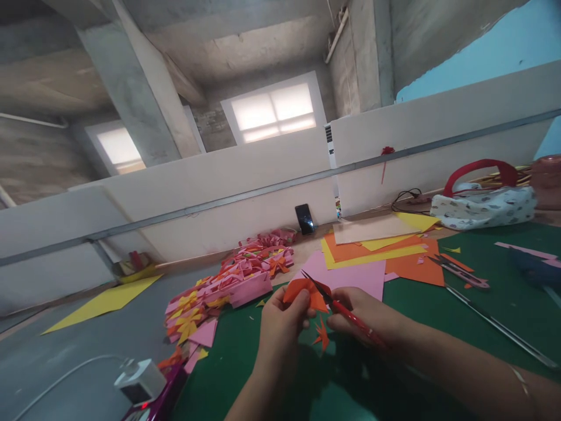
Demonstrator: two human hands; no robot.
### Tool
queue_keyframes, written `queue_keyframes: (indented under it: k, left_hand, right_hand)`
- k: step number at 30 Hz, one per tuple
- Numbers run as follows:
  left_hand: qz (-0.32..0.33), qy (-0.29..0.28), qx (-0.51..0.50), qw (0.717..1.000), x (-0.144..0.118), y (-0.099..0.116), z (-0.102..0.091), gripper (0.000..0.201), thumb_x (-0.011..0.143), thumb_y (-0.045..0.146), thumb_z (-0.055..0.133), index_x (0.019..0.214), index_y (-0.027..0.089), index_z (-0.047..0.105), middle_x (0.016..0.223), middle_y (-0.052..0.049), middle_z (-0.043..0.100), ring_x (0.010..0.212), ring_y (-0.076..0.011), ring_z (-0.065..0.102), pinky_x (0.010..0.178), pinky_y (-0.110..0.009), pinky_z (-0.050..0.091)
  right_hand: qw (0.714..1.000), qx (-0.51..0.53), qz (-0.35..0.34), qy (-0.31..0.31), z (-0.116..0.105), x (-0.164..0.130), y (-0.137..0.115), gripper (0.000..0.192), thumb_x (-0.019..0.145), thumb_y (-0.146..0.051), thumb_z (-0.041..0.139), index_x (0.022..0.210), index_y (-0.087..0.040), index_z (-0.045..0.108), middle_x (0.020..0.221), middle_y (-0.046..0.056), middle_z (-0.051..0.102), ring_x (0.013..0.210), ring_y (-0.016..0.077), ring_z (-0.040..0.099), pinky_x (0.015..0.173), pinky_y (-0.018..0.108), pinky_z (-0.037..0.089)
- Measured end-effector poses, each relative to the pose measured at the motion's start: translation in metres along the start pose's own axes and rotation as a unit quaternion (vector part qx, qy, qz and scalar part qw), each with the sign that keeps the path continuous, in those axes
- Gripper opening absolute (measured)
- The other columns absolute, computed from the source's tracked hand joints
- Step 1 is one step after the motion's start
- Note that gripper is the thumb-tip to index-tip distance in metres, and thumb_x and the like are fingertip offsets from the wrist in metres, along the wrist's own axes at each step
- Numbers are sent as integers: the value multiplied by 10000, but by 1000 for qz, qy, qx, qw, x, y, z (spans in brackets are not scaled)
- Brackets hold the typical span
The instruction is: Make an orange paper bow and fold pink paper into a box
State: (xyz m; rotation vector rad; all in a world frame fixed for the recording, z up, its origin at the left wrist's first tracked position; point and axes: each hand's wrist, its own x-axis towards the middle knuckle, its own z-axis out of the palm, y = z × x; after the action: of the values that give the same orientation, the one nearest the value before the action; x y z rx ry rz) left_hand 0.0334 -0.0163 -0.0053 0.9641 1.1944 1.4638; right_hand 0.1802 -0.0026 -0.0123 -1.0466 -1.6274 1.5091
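Observation:
My left hand (287, 316) pinches a piece of orange paper (319, 299) between thumb and fingers. Red-handled scissors (356, 320) are in my right hand (366, 313), their dark pointed blades lying across the orange paper. Whether the blades are parted is hard to make out. Just below both hands, a spiky orange paper cutout (322, 335) shows over the green mat (236, 351). Behind the hands, a pink sheet (362, 278) lies flat. To the left is a heap of pink, yellow and orange paper pieces (249, 275).
Orange sheets (416, 268) and yellow sheets lie at the back right, near a pink-handled tool (464, 273) and a long metal rod (499, 327). A phone (305, 218) leans on the partition. A red-handled patterned bag (484, 207) stands far right; a white charger (140, 383) sits front left.

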Motion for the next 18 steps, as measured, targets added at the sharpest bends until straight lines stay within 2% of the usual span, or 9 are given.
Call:
queue_keyframes:
  k: [4, 7, 18]
  left_hand:
    - [-1, 4, -4, 1000, 0, 0, 1, 267, 585, 246, 722, 800, 136, 608, 579, 24, 594, 440, -52, 504, 383, -133, 317]
    - [-2, 4, -3, 1000, 0, 1, 1, 260, 575, 244, 726, 786, 141, 615, 589, 23, 603, 442, -56, 511, 381, -137, 317]
    - [-8, -18, 0, 1000, -1, 2, -1, 261, 607, 275, 727, 784, 115, 622, 496, 21, 575, 412, -44, 456, 390, -133, 272]
  right_hand:
    - [1000, -5, -8, -3, 1, -1, -2, 149, 658, -146, 569, 805, -131, 589, 621, -42, 502, 520, 69, 411, 480, 181, 292]
    - [1000, -4, -22, -6, 2, -1, -3, 135, 665, -153, 579, 797, -126, 589, 636, -35, 514, 562, 81, 437, 518, 185, 313]
    - [999, 31, -32, -11, 6, 0, 1, 64, 661, -175, 590, 706, -145, 555, 579, -55, 455, 545, 80, 381, 496, 193, 265]
